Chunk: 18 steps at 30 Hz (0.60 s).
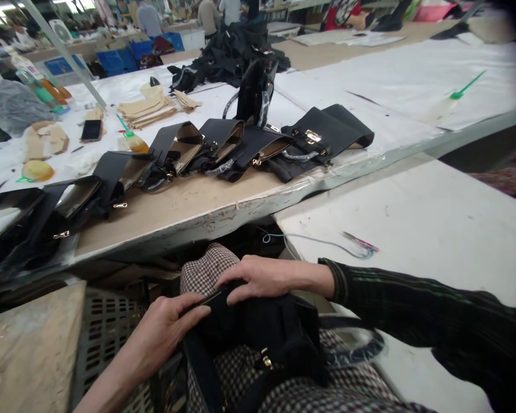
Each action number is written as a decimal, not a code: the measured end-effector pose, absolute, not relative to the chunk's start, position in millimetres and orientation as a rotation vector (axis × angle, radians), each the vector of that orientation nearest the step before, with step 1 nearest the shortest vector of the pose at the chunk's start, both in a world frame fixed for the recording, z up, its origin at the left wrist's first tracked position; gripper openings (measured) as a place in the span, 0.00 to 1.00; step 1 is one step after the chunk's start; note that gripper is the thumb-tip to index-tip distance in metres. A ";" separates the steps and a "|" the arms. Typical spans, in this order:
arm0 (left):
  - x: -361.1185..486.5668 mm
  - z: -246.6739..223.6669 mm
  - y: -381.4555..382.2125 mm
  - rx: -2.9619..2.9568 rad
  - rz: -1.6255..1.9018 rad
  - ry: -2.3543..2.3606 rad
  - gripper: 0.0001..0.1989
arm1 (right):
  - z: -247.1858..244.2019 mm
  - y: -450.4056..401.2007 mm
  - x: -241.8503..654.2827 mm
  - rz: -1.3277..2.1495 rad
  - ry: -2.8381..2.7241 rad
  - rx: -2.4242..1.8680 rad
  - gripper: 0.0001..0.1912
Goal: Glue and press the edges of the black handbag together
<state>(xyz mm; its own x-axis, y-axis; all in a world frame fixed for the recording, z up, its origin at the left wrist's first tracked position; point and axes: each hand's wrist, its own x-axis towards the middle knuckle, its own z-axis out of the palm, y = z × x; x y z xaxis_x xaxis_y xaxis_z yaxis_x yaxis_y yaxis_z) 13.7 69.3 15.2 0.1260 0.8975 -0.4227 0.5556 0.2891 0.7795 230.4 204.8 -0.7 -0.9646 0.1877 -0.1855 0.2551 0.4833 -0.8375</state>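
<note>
My left hand (163, 327) and right hand (260, 277) pinch one edge of the black bag (258, 321) on my lap (204, 267), near the desk's (189, 201) close edge. I'm holding that edge straight (it looks floppy); the next move calls for snug pinches.

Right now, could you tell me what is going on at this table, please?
The left hand and right hand pinch the edge of a black handbag lying on the person's checked-cloth lap. On the table ahead, more black handbags stand or lie in a row along the near edge.
</note>
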 end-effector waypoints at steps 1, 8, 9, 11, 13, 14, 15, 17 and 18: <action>13.6 14.8 70.2 1.407 0.399 1.562 0.14 | -2.4 206.0 226.7 -1.505 2.652 0.388 0.19; 13.4 13.7 68.8 1.507 0.203 1.644 0.17 | -14.8 204.3 206.0 -1.443 2.697 0.339 0.13; 13.0 14.0 67.9 1.516 0.198 1.632 0.17 | -15.5 203.4 205.5 -1.455 2.690 0.343 0.12; 11.9 14.1 66.0 1.531 0.211 1.610 0.17 | -16.4 201.9 205.6 -1.484 2.676 0.355 0.11; 11.0 12.9 64.2 1.529 0.236 1.593 0.17 | -17.4 200.5 206.3 -1.521 2.671 0.359 0.10; 10.9 11.6 63.6 1.516 0.249 1.593 0.17 | -18.2 199.9 206.6 -1.542 2.668 0.358 0.10; 11.0 9.9 63.1 1.498 0.260 1.600 0.18 | -19.0 199.4 206.7 -1.562 2.664 0.358 0.11; 11.6 5.7 62.8 1.454 0.280 1.625 0.19 | -20.5 198.7 206.5 -1.596 2.654 0.366 0.11; 12.0 3.4 63.0 1.435 0.288 1.638 0.19 | -20.9 198.5 206.2 -1.607 2.648 0.370 0.10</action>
